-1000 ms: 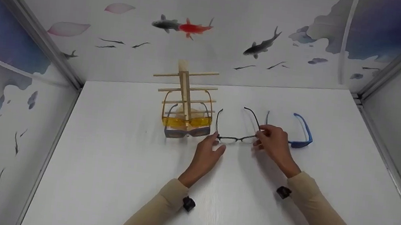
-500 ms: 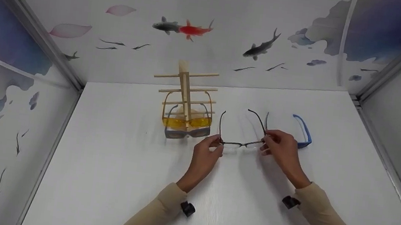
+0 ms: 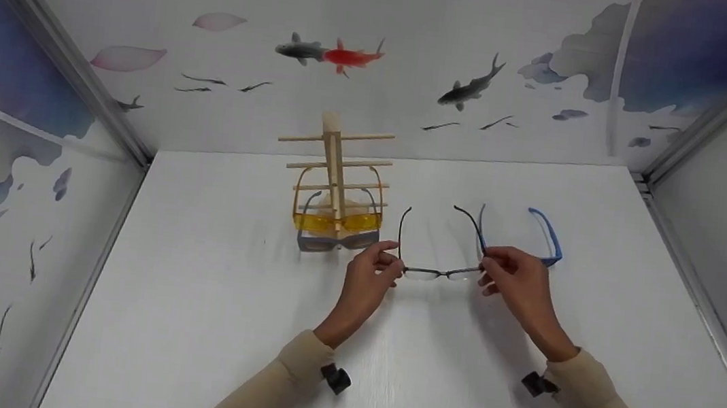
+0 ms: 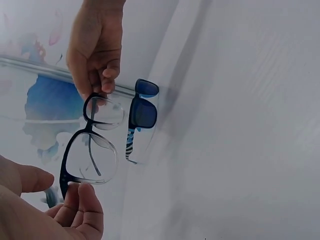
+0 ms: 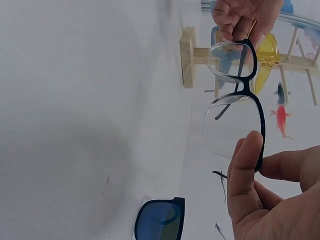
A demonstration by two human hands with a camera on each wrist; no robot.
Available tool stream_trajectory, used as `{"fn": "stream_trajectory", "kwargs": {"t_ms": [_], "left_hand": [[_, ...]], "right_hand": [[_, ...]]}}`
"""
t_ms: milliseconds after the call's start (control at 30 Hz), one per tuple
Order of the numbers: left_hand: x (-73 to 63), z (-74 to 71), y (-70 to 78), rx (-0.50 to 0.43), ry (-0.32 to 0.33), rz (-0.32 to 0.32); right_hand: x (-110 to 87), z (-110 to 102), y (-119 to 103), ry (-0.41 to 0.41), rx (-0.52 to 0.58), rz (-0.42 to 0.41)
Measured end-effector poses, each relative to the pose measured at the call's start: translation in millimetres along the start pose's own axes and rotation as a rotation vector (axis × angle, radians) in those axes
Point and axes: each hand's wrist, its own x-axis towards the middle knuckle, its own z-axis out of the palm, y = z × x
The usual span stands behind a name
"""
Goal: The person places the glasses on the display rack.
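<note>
Black-framed eyeglasses (image 3: pixel 443 274) with clear lenses hang above the white table, arms unfolded and pointing away from me. At their left hinge corner, my left hand (image 3: pixel 368 283) pinches the frame between thumb and fingers. My right hand (image 3: pixel 518 287) pinches the opposite corner. The left wrist view has the eyeglasses (image 4: pixel 89 127) between the two hands, lenses facing the camera. Behind the right hand, blue sunglasses (image 3: pixel 554 243) rest on the table, partly hidden by it; their dark lenses (image 4: pixel 144 114) show in the left wrist view.
Left of the hands stands a wooden eyeglass rack (image 3: pixel 335 153) with several crossbars. It bears yellow-lensed glasses (image 3: pixel 361 223) and, below them, grey sunglasses (image 3: pixel 318 243). Printed walls with fish enclose the table (image 3: pixel 186 321) at the back and sides.
Both hands have drawn the eyeglasses toward me and slightly right, away from the rack and the blue sunglasses. The left hand's fingers have closed in more on the frame's corner.
</note>
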Motion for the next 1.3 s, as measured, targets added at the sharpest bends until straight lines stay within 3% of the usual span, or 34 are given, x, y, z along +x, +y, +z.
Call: {"fn": "stream_trajectory", "kwargs": {"t_ms": [333,767,1300], "left_hand": [[-1.6,-7.0,10.5,0.016,-0.041,-0.053],[-9.9,-14.3,29.4,0.003,-0.062,-0.011],[-16.6,-28.7,50.3,0.018,-0.030,0.034]], "right_hand": [[-14.6,-8,-9,-0.032,0.011,-0.001],[-26.1,-16,-29,-0.036,0.010,-0.023],[-29.0,-14,-48,-0.013,0.037,-0.103]]}}
